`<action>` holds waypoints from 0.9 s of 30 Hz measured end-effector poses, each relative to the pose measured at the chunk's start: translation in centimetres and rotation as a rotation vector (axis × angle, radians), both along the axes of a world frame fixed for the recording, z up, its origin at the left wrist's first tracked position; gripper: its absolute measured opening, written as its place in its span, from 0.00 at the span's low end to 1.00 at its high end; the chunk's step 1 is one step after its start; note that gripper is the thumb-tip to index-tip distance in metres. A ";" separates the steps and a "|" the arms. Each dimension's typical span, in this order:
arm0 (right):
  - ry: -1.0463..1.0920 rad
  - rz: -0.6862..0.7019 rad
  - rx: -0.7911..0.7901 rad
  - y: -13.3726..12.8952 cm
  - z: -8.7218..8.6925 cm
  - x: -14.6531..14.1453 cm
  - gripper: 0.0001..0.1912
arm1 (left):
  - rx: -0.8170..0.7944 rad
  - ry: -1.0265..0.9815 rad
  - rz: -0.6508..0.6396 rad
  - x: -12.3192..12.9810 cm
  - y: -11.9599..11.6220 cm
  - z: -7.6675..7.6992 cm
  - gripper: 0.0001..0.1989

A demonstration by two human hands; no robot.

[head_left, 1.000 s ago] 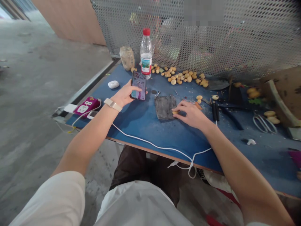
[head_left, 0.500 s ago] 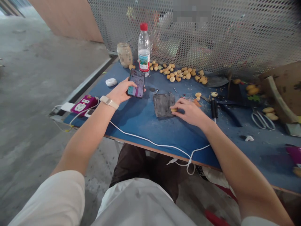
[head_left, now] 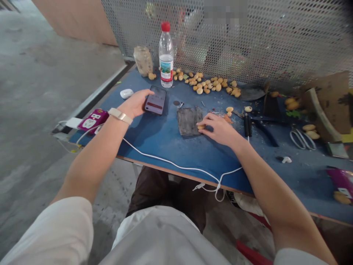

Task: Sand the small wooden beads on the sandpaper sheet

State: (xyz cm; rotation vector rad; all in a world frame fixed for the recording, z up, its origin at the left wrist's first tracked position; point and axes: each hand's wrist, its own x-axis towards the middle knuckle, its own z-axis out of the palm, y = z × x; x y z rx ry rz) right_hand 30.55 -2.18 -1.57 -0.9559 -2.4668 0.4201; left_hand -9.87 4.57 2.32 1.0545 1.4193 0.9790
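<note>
A small tan gourd (head_left: 201,127), mostly hidden by fingertips, sits at the right edge of a dark grey pad (head_left: 189,121), pinched in my right hand (head_left: 219,129), its thumb and fingers nearly closed. From my distant post, I judge that a light, even pinch on the gourd's sides suits it best, with the wrist low and the pad flat beneath, since a round shell could roll or slip under a hard squeeze. My left hand (head_left: 135,104) grips a phone (head_left: 156,101) by its near side, tilted over the blue surface (head_left: 154,141); I would hold it firmly by the edge, apart from the water bottle (head_left: 166,57) just beyond. Farther out, more gourds (head_left: 217,87) lie along the mesh screen (head_left: 220,48), while pliers (head_left: 266,133) rest to the right and a white cable (head_left: 168,161) crosses nearer me, best given slack around my forearms.
</note>
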 end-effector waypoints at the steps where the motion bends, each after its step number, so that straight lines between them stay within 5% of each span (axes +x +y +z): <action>1: -0.001 0.002 -0.001 0.0 0.1 0.0 0.10 | -0.011 0.029 0.015 -0.3 -0.2 0.2 0.10; 6: -0.006 -0.005 -0.002 0.1 0.0 0.0 0.10 | 0.011 0.193 0.053 -1.9 -2.4 1.1 0.41; 10: 0.000 -0.014 0.002 0.1 -0.2 0.1 0.10 | 0.031 0.456 -0.064 -2.2 -3.0 1.2 0.50; 17: -0.048 0.015 0.029 -0.2 0.3 0.1 0.13 | 0.149 1.110 -0.254 1.8 -2.4 0.2 0.76; 22: -0.056 0.006 0.061 -0.3 0.1 0.1 0.17 | 0.083 1.329 -0.328 1.8 -4.6 1.8 0.77; 27: -0.063 -0.019 0.057 -0.3 0.0 0.1 0.18 | 0.169 1.227 -0.340 -1.1 -5.2 4.1 0.48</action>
